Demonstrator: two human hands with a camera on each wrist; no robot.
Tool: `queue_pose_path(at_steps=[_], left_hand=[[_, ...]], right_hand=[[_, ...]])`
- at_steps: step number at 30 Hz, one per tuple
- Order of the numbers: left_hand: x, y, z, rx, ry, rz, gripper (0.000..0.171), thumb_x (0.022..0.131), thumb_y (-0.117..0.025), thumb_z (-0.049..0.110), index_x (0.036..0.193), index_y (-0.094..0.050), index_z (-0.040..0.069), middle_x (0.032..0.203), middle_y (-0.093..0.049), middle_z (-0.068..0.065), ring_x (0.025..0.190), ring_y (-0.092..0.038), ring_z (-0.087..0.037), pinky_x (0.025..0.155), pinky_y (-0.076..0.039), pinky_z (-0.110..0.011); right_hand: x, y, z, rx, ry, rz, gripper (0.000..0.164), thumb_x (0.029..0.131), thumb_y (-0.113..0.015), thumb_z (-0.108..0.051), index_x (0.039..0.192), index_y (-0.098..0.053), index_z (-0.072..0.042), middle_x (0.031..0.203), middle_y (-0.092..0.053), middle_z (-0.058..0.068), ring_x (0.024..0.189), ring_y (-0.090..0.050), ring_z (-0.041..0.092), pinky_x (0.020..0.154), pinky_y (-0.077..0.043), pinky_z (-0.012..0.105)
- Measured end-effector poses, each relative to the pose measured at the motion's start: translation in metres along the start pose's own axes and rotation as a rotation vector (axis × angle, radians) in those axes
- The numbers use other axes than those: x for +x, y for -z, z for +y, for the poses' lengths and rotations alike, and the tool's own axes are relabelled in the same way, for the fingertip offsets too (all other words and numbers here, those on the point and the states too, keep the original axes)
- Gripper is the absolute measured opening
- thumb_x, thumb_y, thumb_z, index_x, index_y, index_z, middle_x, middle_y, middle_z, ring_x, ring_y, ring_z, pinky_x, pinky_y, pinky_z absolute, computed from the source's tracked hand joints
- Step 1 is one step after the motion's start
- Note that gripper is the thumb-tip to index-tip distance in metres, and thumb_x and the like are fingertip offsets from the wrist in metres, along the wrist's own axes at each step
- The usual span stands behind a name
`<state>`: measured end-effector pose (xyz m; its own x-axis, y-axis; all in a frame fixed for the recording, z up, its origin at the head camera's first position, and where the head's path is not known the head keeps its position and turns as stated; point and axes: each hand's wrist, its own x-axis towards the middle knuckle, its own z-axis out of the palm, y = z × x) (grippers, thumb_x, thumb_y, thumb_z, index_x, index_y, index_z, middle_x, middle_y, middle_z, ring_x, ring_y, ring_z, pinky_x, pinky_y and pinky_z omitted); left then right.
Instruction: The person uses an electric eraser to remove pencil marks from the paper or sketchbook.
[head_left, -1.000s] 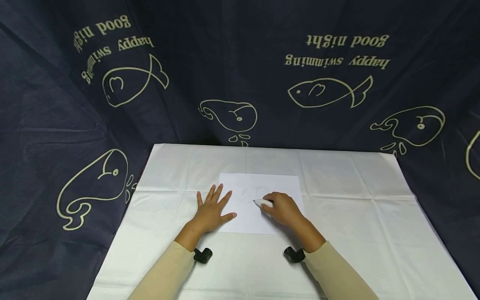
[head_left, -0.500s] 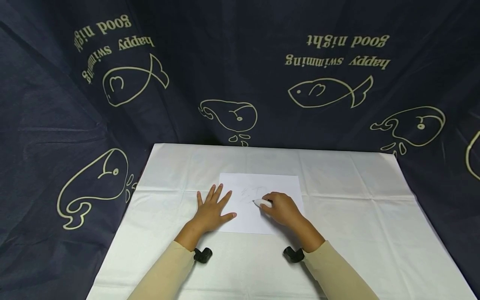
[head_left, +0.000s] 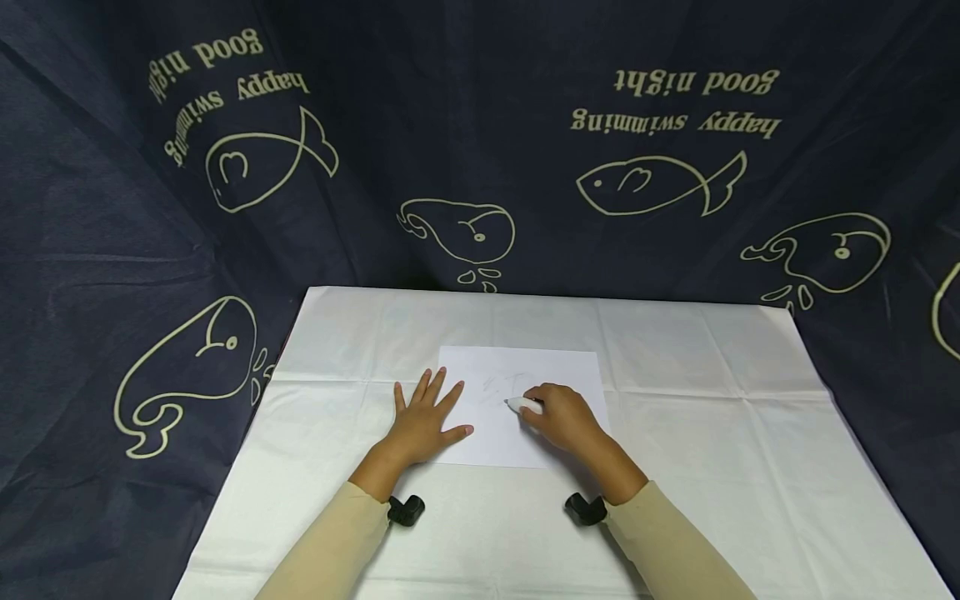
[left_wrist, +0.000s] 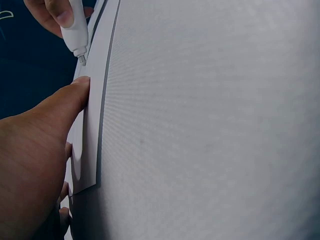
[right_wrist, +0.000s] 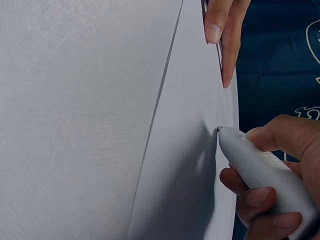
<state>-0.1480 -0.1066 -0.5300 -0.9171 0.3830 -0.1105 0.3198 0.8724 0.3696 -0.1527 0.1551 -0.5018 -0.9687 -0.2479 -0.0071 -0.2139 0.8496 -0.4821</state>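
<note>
A sheet of white paper (head_left: 487, 446) with faint grey marks near its middle lies on the cloth. My left hand (head_left: 422, 423) rests palm down with fingers spread over the paper's left side. In the left wrist view its thumb lies along the paper, near the pen's tip. My right hand (head_left: 566, 417) holds a thick white pen (right_wrist: 265, 170) with a narrow, metal-looking tip. Thumb and fingers curl round its rounded body, and the tip points left, right at the sheet. The far end of the pen is hidden in the hand.
White cloth (head_left: 690, 467) with fold creases covers the table. Behind and to the sides hangs a dark blue curtain (head_left: 525, 50) printed with fish, whales and lettering. A black camera mount (head_left: 406, 511) sits at the left wrist, a second mount (head_left: 586, 509) at the right.
The right hand and pen tip have shifted very slightly to the left. The left hand and the paper have stayed in place.
</note>
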Motion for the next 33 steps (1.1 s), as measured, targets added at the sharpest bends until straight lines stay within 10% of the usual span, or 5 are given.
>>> queue_pose_path(at_steps=[33], left_hand=[[0.0, -0.0003, 0.0002, -0.003, 0.005, -0.001, 0.079, 0.096, -0.055, 0.062, 0.161, -0.03, 0.024, 0.172, -0.01, -0.012, 0.159, -0.002, -0.038, 0.116, 0.004, -0.077]], right_hand=[[-0.0016, 0.0014, -0.002, -0.005, -0.021, -0.01, 0.027, 0.091, -0.075, -0.025, 0.11, -0.077, -0.006, 0.112, -0.076, 0.012, 0.108, -0.071, 0.034, 0.094, -0.055, 0.05]])
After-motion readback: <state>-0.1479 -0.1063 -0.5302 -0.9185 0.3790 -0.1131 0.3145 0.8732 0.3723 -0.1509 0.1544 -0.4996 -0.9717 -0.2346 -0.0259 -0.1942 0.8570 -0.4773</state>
